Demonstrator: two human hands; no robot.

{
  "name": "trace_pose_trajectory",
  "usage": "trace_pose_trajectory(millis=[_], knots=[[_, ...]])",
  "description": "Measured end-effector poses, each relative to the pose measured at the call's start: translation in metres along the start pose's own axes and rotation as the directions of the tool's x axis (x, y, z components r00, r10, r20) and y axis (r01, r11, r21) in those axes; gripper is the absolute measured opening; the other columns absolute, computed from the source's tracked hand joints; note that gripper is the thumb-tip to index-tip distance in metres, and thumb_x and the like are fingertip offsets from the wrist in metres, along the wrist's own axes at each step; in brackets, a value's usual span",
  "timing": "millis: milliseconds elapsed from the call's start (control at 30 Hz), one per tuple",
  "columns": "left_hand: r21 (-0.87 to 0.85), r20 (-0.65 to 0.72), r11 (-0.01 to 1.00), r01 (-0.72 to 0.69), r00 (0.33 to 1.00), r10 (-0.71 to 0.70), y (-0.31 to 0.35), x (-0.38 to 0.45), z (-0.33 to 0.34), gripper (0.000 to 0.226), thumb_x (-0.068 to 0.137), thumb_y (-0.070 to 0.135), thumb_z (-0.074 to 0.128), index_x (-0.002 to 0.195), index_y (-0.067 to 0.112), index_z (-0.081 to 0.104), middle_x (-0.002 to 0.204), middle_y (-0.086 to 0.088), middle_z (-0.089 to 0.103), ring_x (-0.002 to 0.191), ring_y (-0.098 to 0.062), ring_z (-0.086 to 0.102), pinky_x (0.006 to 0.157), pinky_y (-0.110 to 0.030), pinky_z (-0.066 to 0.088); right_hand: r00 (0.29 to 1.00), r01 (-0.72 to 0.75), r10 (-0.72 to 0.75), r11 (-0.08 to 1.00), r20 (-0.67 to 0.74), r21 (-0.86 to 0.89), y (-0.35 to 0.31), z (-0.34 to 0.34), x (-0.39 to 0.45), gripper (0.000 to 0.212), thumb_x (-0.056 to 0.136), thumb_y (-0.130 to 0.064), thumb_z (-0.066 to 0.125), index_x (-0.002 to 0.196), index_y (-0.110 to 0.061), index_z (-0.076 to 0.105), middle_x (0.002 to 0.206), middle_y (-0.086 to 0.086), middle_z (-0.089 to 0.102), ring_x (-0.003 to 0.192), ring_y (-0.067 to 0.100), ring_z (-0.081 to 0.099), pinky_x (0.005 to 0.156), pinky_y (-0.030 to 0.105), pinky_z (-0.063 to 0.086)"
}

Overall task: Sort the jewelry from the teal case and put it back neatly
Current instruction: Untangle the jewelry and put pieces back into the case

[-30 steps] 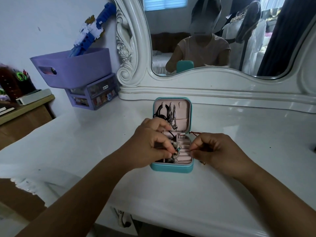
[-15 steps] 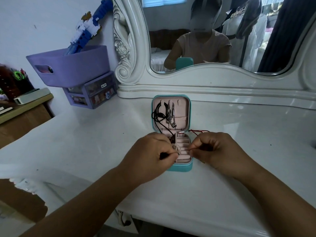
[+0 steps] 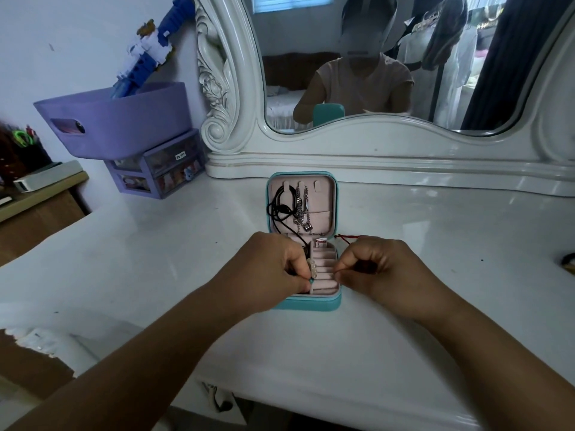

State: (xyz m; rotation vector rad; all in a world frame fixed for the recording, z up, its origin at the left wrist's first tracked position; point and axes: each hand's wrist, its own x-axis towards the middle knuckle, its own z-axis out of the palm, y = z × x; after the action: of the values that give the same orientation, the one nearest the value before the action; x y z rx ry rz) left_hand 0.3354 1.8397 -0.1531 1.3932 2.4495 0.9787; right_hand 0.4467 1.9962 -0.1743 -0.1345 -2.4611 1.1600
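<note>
The teal case [image 3: 308,303] stands open on the white dresser top, its pink lid upright. In the lid hang a black cord necklace [image 3: 280,206] and silver chains [image 3: 302,209]. My left hand [image 3: 273,272] is over the left side of the tray and pinches a pale beaded bracelet [image 3: 312,269] with a teal bead at its lower end. My right hand [image 3: 382,272] rests at the case's right edge, fingers closed on a red string [image 3: 347,238] that trails behind it. The pink ring rolls [image 3: 325,269] lie between my hands.
A purple basket [image 3: 124,119] sits on a small purple drawer unit [image 3: 161,169] at the back left, with a blue and white toy in it. The white carved mirror frame [image 3: 373,157] runs along the back. A wooden side table stands at far left.
My left hand has drawn back toward me over the left side of the tray, with the beaded bracelet still in its fingers. The right hand has stayed at the case's right edge.
</note>
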Motion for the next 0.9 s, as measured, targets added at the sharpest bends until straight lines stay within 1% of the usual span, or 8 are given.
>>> trace_pose_trajectory(millis=[133,267,367,467,600,667,767,900], knots=[[0.089,0.139,0.964,-0.249,0.962,0.236,-0.005,0.004,-0.009,0.003,0.072,0.013,0.075,0.075,0.013,0.074,0.071,0.007,0.063,0.073,-0.007,0.059,0.064,-0.018,0.048,1.0,-0.006,0.006,1.0,0.002,0.01,0.001,0.0,0.0,0.017,0.075,-0.003,0.072,0.067,-0.019,0.069,0.072,-0.004,0.067,0.066,0.006,0.06,0.063,0.011,0.045],[0.126,0.248,0.929,-0.347,0.918,0.309,-0.012,0.0,-0.015,0.016,0.08,0.017,0.06,0.086,0.01,0.074,0.092,0.0,0.067,0.088,-0.006,0.057,0.076,-0.019,0.047,1.0,0.002,-0.002,1.0,0.001,0.009,0.001,0.0,0.0,0.014,0.075,-0.003,0.071,0.068,-0.016,0.07,0.07,-0.004,0.066,0.066,0.007,0.059,0.063,0.012,0.045],[0.113,0.258,0.942,-0.317,0.925,0.28,-0.012,0.0,-0.017,0.016,0.081,0.008,0.064,0.093,0.013,0.073,0.098,0.003,0.062,0.092,-0.006,0.056,0.078,-0.017,0.048,1.0,-0.003,0.003,1.0,-0.004,0.022,0.002,0.001,0.001,0.015,0.075,-0.003,0.071,0.068,-0.015,0.07,0.072,0.0,0.067,0.067,0.011,0.061,0.065,0.017,0.047],[0.155,0.294,0.951,-0.267,0.932,0.214,-0.002,0.009,-0.019,0.011,0.076,0.005,0.069,0.083,0.013,0.073,0.088,0.003,0.062,0.08,-0.008,0.059,0.073,-0.024,0.051,1.0,0.0,0.0,1.0,0.004,0.027,0.001,0.002,0.001,0.015,0.075,-0.001,0.071,0.067,-0.014,0.07,0.071,-0.001,0.066,0.064,0.006,0.058,0.062,0.011,0.045],[0.136,0.33,0.974,-0.182,0.935,0.129,0.005,0.015,-0.02,0.013,0.072,0.004,0.071,0.076,0.016,0.07,0.074,0.013,0.06,0.066,0.003,0.057,0.062,-0.008,0.043,1.0,0.0,0.0,1.0,0.0,0.019,-0.001,0.0,0.001,0.017,0.074,0.0,0.071,0.066,-0.015,0.069,0.067,-0.005,0.064,0.061,0.002,0.056,0.059,0.007,0.041],[0.097,0.344,0.98,-0.175,0.93,0.132,0.004,0.013,-0.021,0.015,0.073,0.004,0.072,0.079,0.017,0.071,0.077,0.015,0.058,0.068,0.004,0.057,0.062,-0.008,0.043,1.0,-0.002,0.002,1.0,-0.001,0.027,-0.003,-0.001,0.0,0.019,0.074,0.0,0.072,0.065,-0.016,0.068,0.065,-0.007,0.063,0.059,-0.001,0.056,0.059,0.006,0.04],[0.0,0.277,0.994,-0.113,0.955,0.109,0.001,0.01,-0.03,0.021,0.072,0.007,0.075,0.08,0.026,0.069,0.08,0.014,0.061,0.072,0.003,0.059,0.063,-0.01,0.046,1.0,-0.003,0.003,1.0,0.002,0.012,-0.004,-0.001,0.0,0.022,0.074,-0.001,0.071,0.065,-0.02,0.068,0.064,-0.009,0.062,0.059,-0.002,0.056,0.06,0.006,0.04],[-0.079,0.121,0.993,-0.088,0.988,0.097,0.007,0.009,-0.038,0.022,0.074,0.005,0.073,0.08,0.025,0.067,0.075,0.012,0.063,0.067,0.003,0.062,0.06,-0.011,0.046,0.999,-0.041,0.041,0.999,0.008,0.029,-0.006,-0.006,0.001,0.012,0.077,-0.003,0.07,0.07,-0.012,0.07,0.064,-0.006,0.063,0.054,0.002,0.055,0.056,0.014,0.045]])
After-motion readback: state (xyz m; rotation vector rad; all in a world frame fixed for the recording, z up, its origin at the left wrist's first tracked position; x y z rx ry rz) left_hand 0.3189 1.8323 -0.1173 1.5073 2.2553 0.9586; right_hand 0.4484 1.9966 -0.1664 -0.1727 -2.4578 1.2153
